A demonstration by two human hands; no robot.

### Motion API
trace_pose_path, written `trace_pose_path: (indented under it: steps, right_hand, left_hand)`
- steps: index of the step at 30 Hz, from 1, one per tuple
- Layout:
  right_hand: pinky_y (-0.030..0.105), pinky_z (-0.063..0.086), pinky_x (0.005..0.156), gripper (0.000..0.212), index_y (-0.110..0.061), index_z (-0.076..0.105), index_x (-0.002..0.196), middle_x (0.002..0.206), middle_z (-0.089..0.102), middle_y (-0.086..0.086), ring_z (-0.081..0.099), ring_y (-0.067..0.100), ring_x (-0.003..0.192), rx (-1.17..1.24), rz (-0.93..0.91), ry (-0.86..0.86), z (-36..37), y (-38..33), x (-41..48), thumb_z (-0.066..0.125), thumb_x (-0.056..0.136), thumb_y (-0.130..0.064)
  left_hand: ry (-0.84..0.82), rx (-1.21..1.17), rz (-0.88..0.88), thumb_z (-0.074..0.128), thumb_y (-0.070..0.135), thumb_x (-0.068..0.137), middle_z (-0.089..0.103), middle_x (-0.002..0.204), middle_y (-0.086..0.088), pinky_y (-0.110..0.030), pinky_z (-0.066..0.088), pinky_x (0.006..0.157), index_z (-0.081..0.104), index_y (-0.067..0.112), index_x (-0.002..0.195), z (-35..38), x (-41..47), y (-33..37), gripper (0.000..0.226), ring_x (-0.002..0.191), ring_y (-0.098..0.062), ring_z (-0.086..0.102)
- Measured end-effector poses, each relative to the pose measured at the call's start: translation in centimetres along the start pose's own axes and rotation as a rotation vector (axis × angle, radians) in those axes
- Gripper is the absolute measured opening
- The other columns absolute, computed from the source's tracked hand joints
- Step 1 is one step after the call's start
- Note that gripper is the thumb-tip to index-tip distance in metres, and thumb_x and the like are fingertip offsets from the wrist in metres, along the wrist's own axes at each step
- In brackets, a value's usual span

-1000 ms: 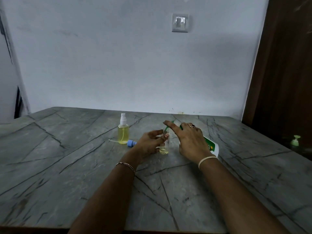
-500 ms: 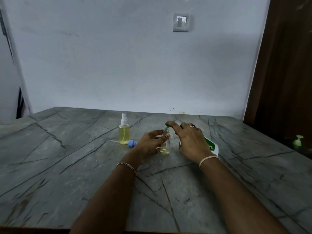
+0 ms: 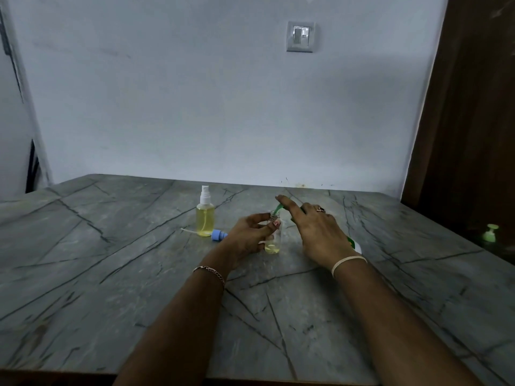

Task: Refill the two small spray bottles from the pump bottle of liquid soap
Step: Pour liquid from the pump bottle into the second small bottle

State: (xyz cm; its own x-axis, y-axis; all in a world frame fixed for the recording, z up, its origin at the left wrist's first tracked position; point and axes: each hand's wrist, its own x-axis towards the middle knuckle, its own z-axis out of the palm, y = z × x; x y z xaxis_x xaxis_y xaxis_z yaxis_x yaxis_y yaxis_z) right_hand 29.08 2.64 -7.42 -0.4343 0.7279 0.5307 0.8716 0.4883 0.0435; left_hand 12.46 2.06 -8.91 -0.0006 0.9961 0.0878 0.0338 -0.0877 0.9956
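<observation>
Pump bottle [image 3: 354, 245] is mostly hidden under the right hand [image 3: 317, 232], fingers [image 3: 288, 204] straight, seemingly pressing its green spout [image 3: 277, 209] over the small bottle [image 3: 272, 238] the left hand [image 3: 245, 238] grips, toward the counter's [image 3: 111, 274] far edge.

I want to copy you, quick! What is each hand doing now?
Left hand: holds the small clear plastic spray bottle, uncapped.
Right hand: open, straight fingers on the green spout of the white pump bottle.

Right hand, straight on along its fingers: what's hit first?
Likely nothing close: beyond the right hand lies bare table, then the wall. The filled spray bottle stands left of that line; depth is unclear.
</observation>
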Motion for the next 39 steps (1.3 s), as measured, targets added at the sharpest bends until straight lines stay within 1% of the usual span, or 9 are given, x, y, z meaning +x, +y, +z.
trace_pose_path:
  steps: [6, 10, 12, 15, 18, 20, 24, 29, 39]
  right_hand:
    - [0.046, 0.044, 0.096, 0.093, -0.035, 0.018, 0.144, 0.12, 0.052, 0.008, 0.049, 0.03, 0.115, 0.035, 0.038, 0.037, 0.6, -0.3, 0.4, 0.061, 0.074, 0.008]
    - [0.046, 0.042, 0.098, 0.079, -0.03, 0.026, 0.141, 0.122, 0.052, 0.009, 0.048, 0.03, 0.117, 0.042, 0.034, 0.063, 0.7, -0.8, 0.6, 0.062, 0.078, 0.0]
    - [0.045, 0.043, 0.098, 0.078, -0.031, 0.025, 0.142, 0.122, 0.052, 0.008, 0.048, 0.03, 0.117, 0.045, 0.039, 0.066, 0.7, -0.7, 0.6, 0.062, 0.079, -0.002]
    - [0.044, 0.043, 0.097, 0.091, -0.037, 0.015, 0.146, 0.117, 0.051, 0.008, 0.048, 0.028, 0.115, 0.016, 0.034, 0.054, 0.7, -0.3, 0.3, 0.061, 0.078, 0.002]
    - [0.044, 0.043, 0.097, 0.104, -0.043, -0.001, 0.149, 0.115, 0.05, 0.008, 0.048, 0.028, 0.112, -0.014, 0.017, 0.05, 0.8, 0.0, -0.1, 0.061, 0.079, 0.003]
    - [0.045, 0.043, 0.097, 0.108, -0.042, -0.006, 0.149, 0.116, 0.049, 0.009, 0.048, 0.028, 0.111, -0.025, 0.01, 0.052, 0.8, 0.0, -0.1, 0.062, 0.078, 0.002]
    - [0.046, 0.041, 0.101, 0.101, -0.038, 0.008, 0.148, 0.123, 0.05, 0.008, 0.047, 0.029, 0.118, 0.001, 0.042, 0.029, 0.6, -0.3, 0.1, 0.065, 0.076, 0.003]
    - [0.044, 0.04, 0.101, 0.08, -0.03, 0.024, 0.144, 0.123, 0.051, 0.009, 0.046, 0.029, 0.118, 0.048, 0.047, 0.056, 0.3, -0.9, 0.3, 0.061, 0.079, -0.001]
    - [0.044, 0.041, 0.098, 0.095, -0.04, 0.01, 0.148, 0.115, 0.048, 0.008, 0.046, 0.028, 0.115, 0.002, 0.015, 0.043, 0.5, -0.2, -0.1, 0.06, 0.08, 0.003]
  left_hand:
    - [-0.004, -0.003, 0.003, 0.067, 0.025, 0.086, 0.066, 0.116, -0.014, -0.036, 0.052, 0.088, 0.055, 0.014, 0.128, 0.1, -0.3, 0.2, 0.045, 0.095, -0.018, 0.062]
    - [0.0, 0.004, -0.001, 0.067, 0.025, 0.087, 0.066, 0.116, -0.014, -0.039, 0.051, 0.09, 0.054, 0.013, 0.13, 0.0, -0.3, 0.2, 0.047, 0.095, -0.019, 0.062]
    - [-0.004, 0.012, -0.004, 0.067, 0.025, 0.087, 0.066, 0.116, -0.013, -0.037, 0.052, 0.089, 0.055, 0.014, 0.13, 0.0, -0.3, 0.1, 0.046, 0.096, -0.019, 0.062]
    - [-0.007, -0.009, 0.006, 0.067, 0.025, 0.086, 0.066, 0.115, -0.015, -0.032, 0.054, 0.082, 0.056, 0.014, 0.129, 0.0, -0.3, 0.1, 0.045, 0.092, -0.018, 0.062]
    - [0.002, -0.005, 0.007, 0.068, 0.025, 0.086, 0.067, 0.112, -0.014, -0.04, 0.052, 0.089, 0.057, 0.013, 0.126, 0.0, -0.2, 0.0, 0.044, 0.092, -0.018, 0.062]
    - [-0.001, -0.011, 0.006, 0.067, 0.025, 0.086, 0.067, 0.109, -0.013, -0.038, 0.052, 0.087, 0.058, 0.014, 0.125, 0.0, -0.2, 0.0, 0.042, 0.09, -0.018, 0.062]
    - [-0.006, -0.015, 0.006, 0.067, 0.025, 0.086, 0.067, 0.105, -0.009, -0.026, 0.053, 0.072, 0.059, 0.018, 0.121, 0.1, -0.3, 0.1, 0.037, 0.086, -0.014, 0.063]
    - [0.004, -0.007, 0.005, 0.068, 0.026, 0.085, 0.067, 0.112, -0.013, -0.031, 0.052, 0.078, 0.057, 0.016, 0.126, 0.1, -0.2, 0.1, 0.044, 0.092, -0.017, 0.063]
    - [0.023, 0.018, 0.004, 0.066, 0.031, 0.086, 0.067, 0.115, -0.011, -0.025, 0.05, 0.073, 0.057, 0.017, 0.127, 0.2, -0.4, 0.3, 0.044, 0.094, -0.016, 0.062]
